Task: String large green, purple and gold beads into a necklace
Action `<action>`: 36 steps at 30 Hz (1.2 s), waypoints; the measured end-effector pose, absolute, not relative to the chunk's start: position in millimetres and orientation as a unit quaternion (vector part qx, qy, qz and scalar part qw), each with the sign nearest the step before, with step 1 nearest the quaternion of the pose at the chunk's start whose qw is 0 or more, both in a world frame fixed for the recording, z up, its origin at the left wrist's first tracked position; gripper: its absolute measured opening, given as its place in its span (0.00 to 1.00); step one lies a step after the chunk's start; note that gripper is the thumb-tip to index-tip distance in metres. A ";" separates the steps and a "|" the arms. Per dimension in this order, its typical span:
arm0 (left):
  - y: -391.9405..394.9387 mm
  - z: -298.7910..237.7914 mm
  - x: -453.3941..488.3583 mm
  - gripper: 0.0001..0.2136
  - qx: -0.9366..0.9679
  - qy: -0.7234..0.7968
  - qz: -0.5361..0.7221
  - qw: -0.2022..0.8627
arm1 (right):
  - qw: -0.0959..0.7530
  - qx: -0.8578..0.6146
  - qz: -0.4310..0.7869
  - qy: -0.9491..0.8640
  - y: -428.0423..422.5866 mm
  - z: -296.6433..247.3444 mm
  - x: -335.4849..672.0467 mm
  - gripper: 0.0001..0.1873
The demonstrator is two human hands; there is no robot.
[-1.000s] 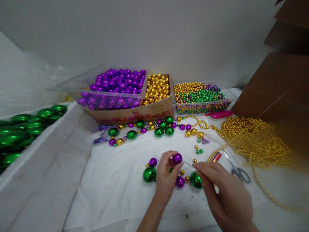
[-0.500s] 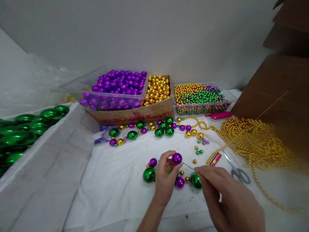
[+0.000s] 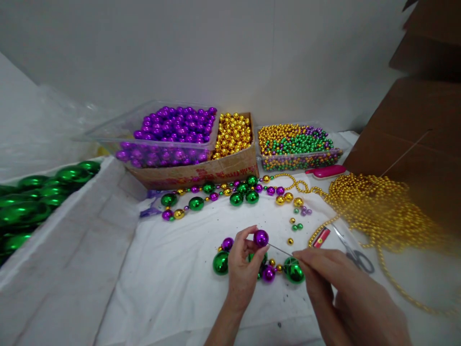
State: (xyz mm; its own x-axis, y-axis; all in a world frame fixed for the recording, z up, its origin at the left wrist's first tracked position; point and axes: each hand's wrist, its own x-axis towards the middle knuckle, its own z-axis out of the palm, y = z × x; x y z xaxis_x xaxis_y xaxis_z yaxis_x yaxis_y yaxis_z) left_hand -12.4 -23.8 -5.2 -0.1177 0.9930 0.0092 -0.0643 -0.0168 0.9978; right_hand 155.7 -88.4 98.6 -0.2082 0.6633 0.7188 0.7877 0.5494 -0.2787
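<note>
Between the thumb and fingers of my left hand (image 3: 242,269) is a shiny purple bead (image 3: 261,238). My right hand (image 3: 345,288) pinches a thin needle (image 3: 281,250), whose far end meets the right side of that bead; whether it passes inside is hidden. Beneath both hands lies a partial strand with large green beads (image 3: 294,270), a purple bead (image 3: 268,274) and small gold beads (image 3: 279,268). My left hand covers part of this strand. Beyond it, a longer strand of green, gold and purple beads (image 3: 196,203) stretches across the white cloth (image 3: 173,269).
Behind stand a clear tub of purple beads (image 3: 144,144), a cardboard box of gold beads (image 3: 201,173) and a tub of small mixed beads (image 3: 298,156). At right are scissors (image 3: 355,254), a red lighter-like item (image 3: 321,237) and piled gold bead chain (image 3: 378,206). Large green ornaments (image 3: 36,192) fill a left box.
The purple bead and my left hand have shifted slightly left. My right hand has moved a little right and down, and more of the needle shows between them.
</note>
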 end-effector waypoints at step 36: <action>14.5 28.5 14.8 0.05 -0.026 0.358 0.516 0.778 | 0.490 -0.447 -0.090 -0.743 -76.4 87.4 141.0 0.10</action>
